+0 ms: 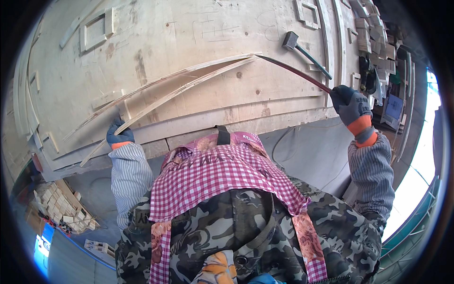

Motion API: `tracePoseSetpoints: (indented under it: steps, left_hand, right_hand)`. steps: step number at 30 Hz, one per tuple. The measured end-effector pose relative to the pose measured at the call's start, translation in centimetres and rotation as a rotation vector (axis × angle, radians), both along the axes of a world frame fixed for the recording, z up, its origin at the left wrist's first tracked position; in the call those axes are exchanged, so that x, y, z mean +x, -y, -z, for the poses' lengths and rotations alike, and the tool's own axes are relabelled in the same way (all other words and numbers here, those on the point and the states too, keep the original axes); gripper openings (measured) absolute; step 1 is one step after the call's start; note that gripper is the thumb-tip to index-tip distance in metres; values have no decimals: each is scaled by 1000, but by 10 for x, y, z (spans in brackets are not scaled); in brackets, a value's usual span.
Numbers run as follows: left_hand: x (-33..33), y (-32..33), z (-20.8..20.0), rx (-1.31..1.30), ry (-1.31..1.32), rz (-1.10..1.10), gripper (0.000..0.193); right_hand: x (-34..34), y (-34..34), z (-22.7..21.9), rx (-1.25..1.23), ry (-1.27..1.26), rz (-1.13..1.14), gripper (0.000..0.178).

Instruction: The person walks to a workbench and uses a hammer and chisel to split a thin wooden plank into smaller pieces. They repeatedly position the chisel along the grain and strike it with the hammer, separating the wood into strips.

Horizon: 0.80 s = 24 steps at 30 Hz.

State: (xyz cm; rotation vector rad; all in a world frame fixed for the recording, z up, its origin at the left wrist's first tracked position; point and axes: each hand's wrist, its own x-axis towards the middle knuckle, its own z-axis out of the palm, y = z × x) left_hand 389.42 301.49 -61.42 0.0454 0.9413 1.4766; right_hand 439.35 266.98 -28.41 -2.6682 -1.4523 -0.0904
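Note:
My left hand (117, 133), in a dark glove with an orange cuff, is closed round a long pale wooden strip (172, 93). A second thin wooden strip (158, 79) lies behind it; the two spread apart at the left and meet near the middle of the table. My right hand (349, 105), gloved likewise, is wrapped round the near end of a long, thin, dark reddish bar (300, 73). The bar's far tip touches or sits between the strips where they meet; which one, I cannot tell. A hammer (302, 51) with a block head and green handle lies beyond the bar.
The broad plywood tabletop (227, 28) carries a small wooden frame (97, 29) at the far left and another (308, 14) at the far right. Long boards (325, 28) and stacked wood pieces (371, 33) line the right side. Below left stands a pile of wood blocks (61, 203).

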Motion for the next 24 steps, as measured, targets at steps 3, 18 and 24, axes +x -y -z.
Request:
tracePoseSetpoints:
  steps: [3,18,24]
  left_hand:
    - [3,-1,-13,37,69,31,25]
    - [65,-116,-111,-335,-614,980,53]
    - [63,-127,-115,-430,-718,1122,66]
  right_hand:
    - [-5,-12,-6,-52,-1,-16,21]
    - [7,-11,-14,-92,35,0,19]
    - [4,-16,-29,-163,21,29,18]
